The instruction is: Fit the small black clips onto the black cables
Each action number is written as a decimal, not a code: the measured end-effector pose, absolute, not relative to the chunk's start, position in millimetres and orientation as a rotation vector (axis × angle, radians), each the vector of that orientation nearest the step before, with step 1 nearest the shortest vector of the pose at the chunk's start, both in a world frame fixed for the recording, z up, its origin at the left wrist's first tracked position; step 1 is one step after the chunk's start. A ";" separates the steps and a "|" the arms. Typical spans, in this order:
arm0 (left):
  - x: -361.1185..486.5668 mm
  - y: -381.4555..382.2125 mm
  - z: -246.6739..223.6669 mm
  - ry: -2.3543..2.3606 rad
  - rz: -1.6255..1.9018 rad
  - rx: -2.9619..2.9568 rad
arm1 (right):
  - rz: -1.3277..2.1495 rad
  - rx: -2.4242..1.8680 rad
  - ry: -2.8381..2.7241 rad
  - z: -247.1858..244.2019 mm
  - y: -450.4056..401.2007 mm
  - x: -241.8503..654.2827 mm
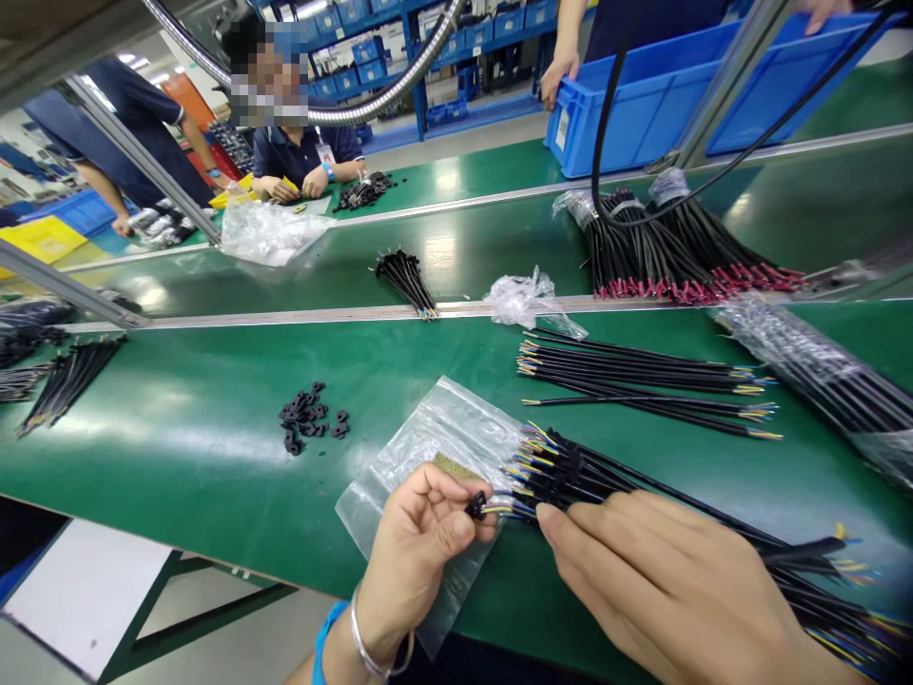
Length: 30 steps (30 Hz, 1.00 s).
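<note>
My left hand (428,528) pinches a small black plastic part (475,505) between thumb and fingers. Thin blue and yellow-green wires (503,510) run from that part toward a black cable. The fingers of my right hand (663,580) are closed around that cable near its stripped end; most of the grip is hidden behind the hand. Just beyond lies a pile of black cables (606,476) with bare coloured wire ends, several bearing black parts. Beneath the left hand is a clear plastic bag (406,447) with a brownish piece (456,467) on it.
Loose small black parts (303,419) lie left of the bag. Separate black cables (642,369) are spread behind the pile. Wrapped cable bundles (820,381) rest at right. Crumpled plastic (524,300) sits by the metal rail. Other people work opposite; one holds a blue crate (642,105).
</note>
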State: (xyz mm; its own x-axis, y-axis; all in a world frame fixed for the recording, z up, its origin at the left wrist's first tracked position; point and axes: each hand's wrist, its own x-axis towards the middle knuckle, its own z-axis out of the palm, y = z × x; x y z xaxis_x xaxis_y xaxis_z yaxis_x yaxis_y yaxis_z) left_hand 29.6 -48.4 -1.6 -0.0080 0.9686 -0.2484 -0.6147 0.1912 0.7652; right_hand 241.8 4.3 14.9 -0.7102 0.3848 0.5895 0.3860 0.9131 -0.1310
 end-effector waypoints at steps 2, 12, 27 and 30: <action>30.0 -48.9 -1.8 0.876 1.335 0.514 | 0.008 -0.531 -2.431 18.0 3.8 243.0; 35.5 -54.1 -4.8 0.931 1.300 0.567 | 0.079 -0.413 -2.465 19.3 2.6 236.5; 40.1 -49.8 -3.0 1.123 1.433 1.325 | 0.100 -0.614 -2.429 24.1 -6.3 224.7; 44.1 -49.4 -1.7 1.150 1.457 1.398 | 0.226 -0.608 -2.422 19.4 -9.4 222.8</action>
